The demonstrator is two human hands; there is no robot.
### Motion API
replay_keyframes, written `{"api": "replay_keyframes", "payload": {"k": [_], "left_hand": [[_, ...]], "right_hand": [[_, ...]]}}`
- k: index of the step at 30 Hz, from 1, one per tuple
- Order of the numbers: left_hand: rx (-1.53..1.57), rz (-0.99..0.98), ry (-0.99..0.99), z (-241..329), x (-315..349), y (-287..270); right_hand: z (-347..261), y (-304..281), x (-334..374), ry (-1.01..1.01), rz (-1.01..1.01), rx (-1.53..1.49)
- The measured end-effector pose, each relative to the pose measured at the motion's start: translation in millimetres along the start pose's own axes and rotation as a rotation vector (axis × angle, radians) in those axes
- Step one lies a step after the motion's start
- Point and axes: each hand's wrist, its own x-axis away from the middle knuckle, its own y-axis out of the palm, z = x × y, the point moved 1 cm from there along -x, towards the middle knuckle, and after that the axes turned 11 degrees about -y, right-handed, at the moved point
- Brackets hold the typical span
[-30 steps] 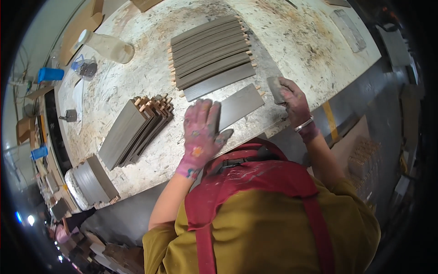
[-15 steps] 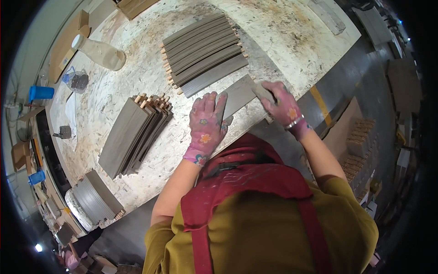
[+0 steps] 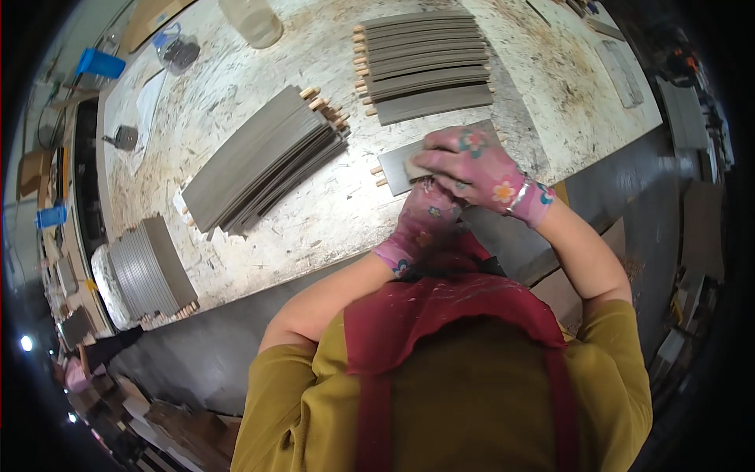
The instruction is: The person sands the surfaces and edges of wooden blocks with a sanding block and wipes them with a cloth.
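A flat grey slat (image 3: 395, 168) with light wooden pegs at its left end lies near the table's front edge. My right hand (image 3: 480, 169), in a pink flowered glove, is closed over the slat's middle. Something small and pale (image 3: 415, 167) shows at its fingertips, too blurred to name. Tucked against the slat's near edge is my left hand (image 3: 427, 218), gloved alike; its fingers are mostly hidden under the right hand. Just beyond lies a row of grey pegged slats (image 3: 429, 59). To the left leans a stack of similar slats (image 3: 255, 157).
Another bundle of grey slats (image 3: 149, 267) stands at the table's left front corner. Further back are a clear bottle (image 3: 253, 22), a jug with dark contents (image 3: 177, 51) and a small dark cup (image 3: 123, 138). A pale bar (image 3: 620, 75) lies far right.
My right hand has swept left across the slat and now overlaps my left hand. The left hand has drawn back to the near edge, uncovering the pegged end. The view has shifted.
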Motion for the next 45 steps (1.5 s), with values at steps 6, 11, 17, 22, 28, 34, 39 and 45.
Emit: {"api": "replay_keyframes", "payload": {"k": [6,11,17,22,28,34,39,45], "left_hand": [[0.258,0.027,-0.049,-10,15,11],[0.035,0.282,0.019,1,14,13],[0.033,0.367,0.095,-5,12,8],[-0.055,0.379,0.102,1,14,-7],[0.054,0.32,0.049,-3,13,-2],[0.055,0.358,0.053,-5,9,-8],[-0.143,0.442,0.095,-5,3,-16],[-0.253,0.284,-0.07,-2,-14,-58]], "right_hand": [[2,22,-41,-0.304,-0.294,-0.04],[33,29,-70,-0.348,-0.215,0.033],[45,9,-69,-0.179,0.044,-0.015],[32,-1,-51,0.102,0.093,-0.394],[15,31,-60,0.066,0.009,-0.277],[26,21,-37,0.255,-0.076,-0.131],[67,-3,33,0.381,0.052,0.083],[104,-30,99,0.668,0.274,0.023]]}}
